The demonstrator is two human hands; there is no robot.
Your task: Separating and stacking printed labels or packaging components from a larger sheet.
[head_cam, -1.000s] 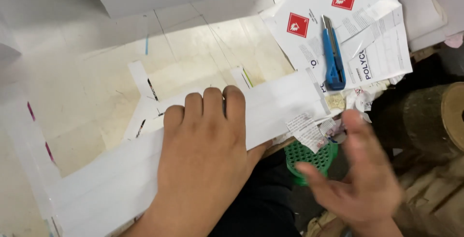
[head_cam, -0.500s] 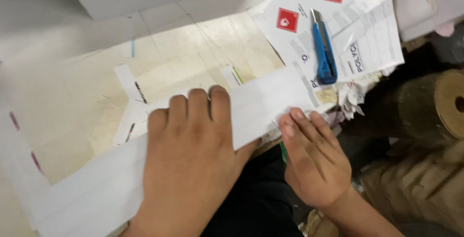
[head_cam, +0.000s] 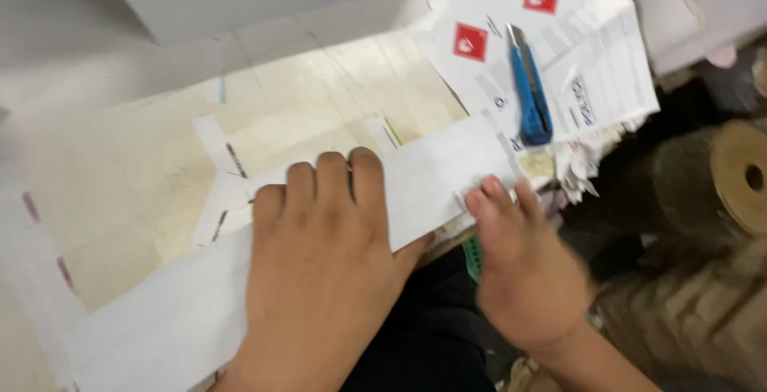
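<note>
1. The left hand (head_cam: 319, 264) lay flat, palm down and fingers together, on a long white paper strip (head_cam: 431, 176) that ran slantwise across the pale surface (head_cam: 120, 176). It gripped nothing; it only pressed the strip down.

2. The right hand (head_cam: 523, 268) was blurred. Its fingertips (head_cam: 499, 196) touched the strip's right end at the near edge of the surface, fingers stretched out and not closed around anything. Whether they pinched the paper's edge could not be told.

3. The strip lay under both hands, its right end reaching just beside the printed sheets (head_cam: 591, 64) with red square marks. Smaller white scraps (head_cam: 224, 168) showed from under it, on the far side of the left hand.

4. A blue utility knife (head_cam: 531, 96) rested on those printed sheets, just beyond the right hand's fingertips. I judged that a sweep of that hand could knock the knife; whether its blade was out could not be seen.

5. The strip's end hung close to the surface's edge, above crumpled paper (head_cam: 575, 172) and something green (head_cam: 473, 252), mostly hidden. If the left hand's pressure eased, the strip would probably skew or slide off.

6. A brown cardboard roll (head_cam: 735, 176) lay lower right, well apart from both hands.
</note>
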